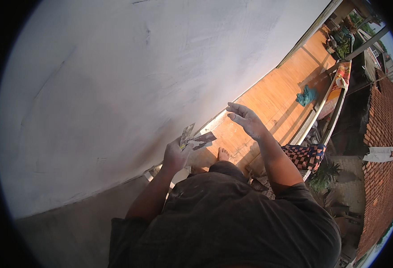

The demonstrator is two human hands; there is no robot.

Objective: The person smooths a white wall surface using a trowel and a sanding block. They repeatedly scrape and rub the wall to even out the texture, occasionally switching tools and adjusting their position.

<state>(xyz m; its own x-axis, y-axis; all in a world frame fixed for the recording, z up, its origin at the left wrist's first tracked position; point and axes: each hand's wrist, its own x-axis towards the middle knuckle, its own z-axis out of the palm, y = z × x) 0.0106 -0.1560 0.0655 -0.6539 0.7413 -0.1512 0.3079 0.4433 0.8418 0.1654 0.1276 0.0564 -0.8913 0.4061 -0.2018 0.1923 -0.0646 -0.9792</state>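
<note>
My left hand [175,157] is closed around what look like two putty knives, held close to the wall. One blade [187,132] points up along the wall. The other, a darker wide blade [202,140], juts out to the right with pale paste smeared on it. The handles are mostly hidden in my fingers. My right hand [246,119], dusted with white powder, is raised over the floor with nothing in it and its fingers apart. A large white-grey plastered wall [102,85] with faint streaks and cracks fills the left side.
An orange tiled floor [290,76] runs along the wall's base, with a teal cloth [307,96] lying on it. A railing [315,120] borders the right side, draped with a checkered cloth [310,156]. Potted plants [341,44] stand far back; a tiled roof [386,120] lies beyond.
</note>
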